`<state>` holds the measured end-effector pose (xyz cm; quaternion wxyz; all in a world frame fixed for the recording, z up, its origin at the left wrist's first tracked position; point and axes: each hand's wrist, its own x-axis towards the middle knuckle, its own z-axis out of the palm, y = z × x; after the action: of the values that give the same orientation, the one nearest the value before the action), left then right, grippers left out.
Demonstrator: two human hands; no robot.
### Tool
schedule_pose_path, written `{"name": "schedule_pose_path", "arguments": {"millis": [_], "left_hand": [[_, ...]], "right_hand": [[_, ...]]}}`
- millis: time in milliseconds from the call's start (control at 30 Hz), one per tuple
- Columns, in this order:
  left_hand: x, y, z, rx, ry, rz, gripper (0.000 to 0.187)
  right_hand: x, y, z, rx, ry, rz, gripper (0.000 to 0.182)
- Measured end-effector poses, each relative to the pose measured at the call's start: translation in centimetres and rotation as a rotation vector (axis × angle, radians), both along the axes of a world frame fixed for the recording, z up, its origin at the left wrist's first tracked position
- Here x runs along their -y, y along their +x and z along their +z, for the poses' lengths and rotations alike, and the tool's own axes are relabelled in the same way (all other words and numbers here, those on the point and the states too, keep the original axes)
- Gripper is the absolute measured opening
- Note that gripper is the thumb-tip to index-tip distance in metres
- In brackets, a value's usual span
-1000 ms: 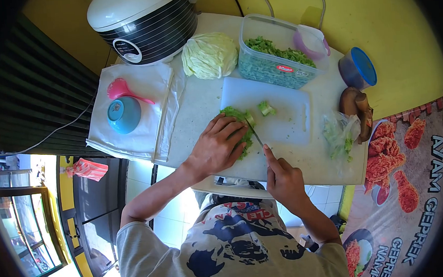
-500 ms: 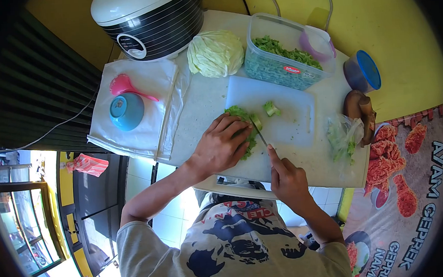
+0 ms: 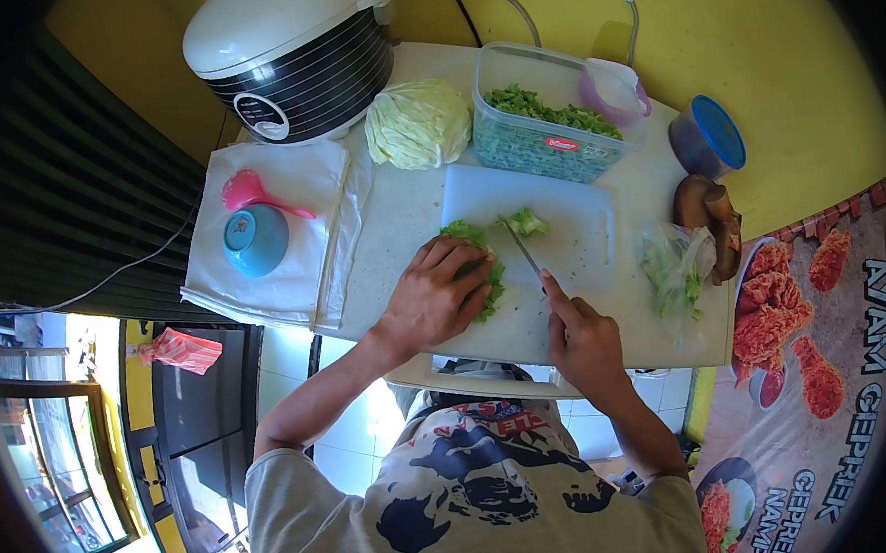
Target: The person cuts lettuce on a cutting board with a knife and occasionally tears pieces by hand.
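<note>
My left hand [image 3: 436, 295] presses down on a bunch of green lettuce [image 3: 488, 302] at the left side of the white cutting board [image 3: 570, 210]. In my right hand [image 3: 584, 344] is a knife [image 3: 522, 247], its blade angled up and left over the board, beside the bunch. Cut lettuce pieces [image 3: 526, 222] lie at the blade's tip, apart from the held bunch. The fingers of my left hand curl over the lettuce and hide part of it.
Behind the board stand a whole cabbage [image 3: 418, 125] and a clear container [image 3: 547, 149] of chopped greens. A rice cooker [image 3: 297, 69], blue bowl [image 3: 256, 242] and pink ladle [image 3: 248, 191] are left; a plastic bag [image 3: 679, 264], brown object [image 3: 706, 225] and blue-lidded tub [image 3: 706, 138] are right.
The knife has moved away from the bunch to the right, and a cut piece now lies against the other pieces. The whole view has shifted slightly.
</note>
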<state>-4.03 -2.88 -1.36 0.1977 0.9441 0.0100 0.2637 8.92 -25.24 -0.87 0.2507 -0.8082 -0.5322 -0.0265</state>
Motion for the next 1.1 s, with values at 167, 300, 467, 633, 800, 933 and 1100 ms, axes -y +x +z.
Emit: {"name": "schedule_pose_path", "arguments": {"millis": [167, 300, 467, 633, 800, 933, 1100], "left_hand": [[0.0, -0.1, 0.1, -0.017, -0.007, -0.001, 0.031], [-0.1, -0.1, -0.1, 0.002, 0.012, -0.003, 0.03], [-0.7, -0.1, 0.3, -0.018, -0.003, -0.038, 0.031], [-1.6, 0.4, 1.2, -0.025, -0.116, 0.093, 0.041], [-2.3, 1.2, 1.7, -0.085, 0.014, 0.172, 0.041], [-3.0, 1.5, 1.5, -0.118, -0.056, 0.049, 0.031], [-1.6, 2.2, 4.6, -0.282, -0.664, -0.009, 0.025]], "right_hand": [[-0.9, -0.3, -0.2, -0.018, 0.003, 0.048, 0.06], [-1.8, 0.0, -0.6, 0.001, 0.0, 0.048, 0.06], [-2.2, 0.0, -0.4, -0.018, 0.014, 0.072, 0.06], [-2.2, 0.6, 0.0, 0.0, 0.018, -0.03, 0.058], [-1.3, 1.0, -0.1, -0.018, 0.032, -0.067, 0.054], [-1.7, 1.1, 0.7, -0.171, 0.152, -0.089, 0.037], [-3.9, 2.0, 1.5, -0.721, 0.324, 0.013, 0.034]]}}
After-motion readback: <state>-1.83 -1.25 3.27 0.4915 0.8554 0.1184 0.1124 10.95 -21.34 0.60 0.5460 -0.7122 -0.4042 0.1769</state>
